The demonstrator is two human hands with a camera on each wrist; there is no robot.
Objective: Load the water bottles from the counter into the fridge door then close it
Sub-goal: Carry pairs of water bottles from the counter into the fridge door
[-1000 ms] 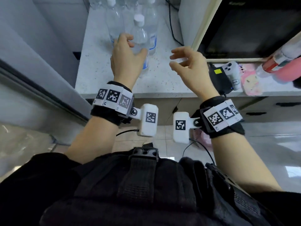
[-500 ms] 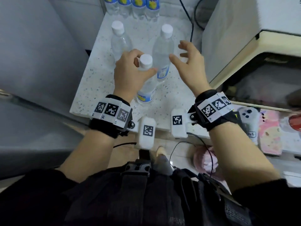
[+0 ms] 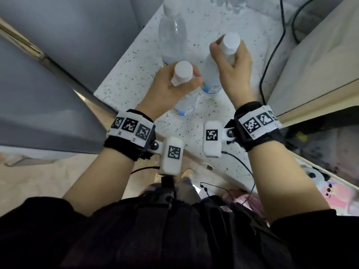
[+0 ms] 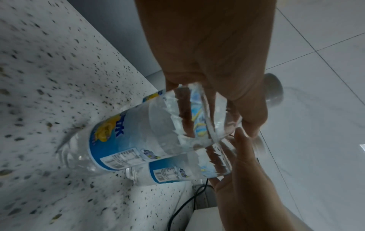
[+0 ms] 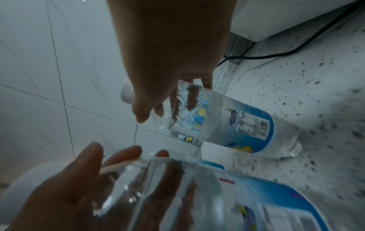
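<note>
Bottles gripped, one in each of my hands, at the counter's near end.

My left hand [image 3: 171,86] curls round the neck of the nearest water bottle [image 3: 183,105]; just beyond, my right hand [image 3: 231,68] wraps the second bottle [image 3: 210,78] below its white cap [image 3: 230,42]. Both stand on the speckled counter [image 3: 136,74], touching. Farther back stands a third bottle [image 3: 172,35], apart.
</note>
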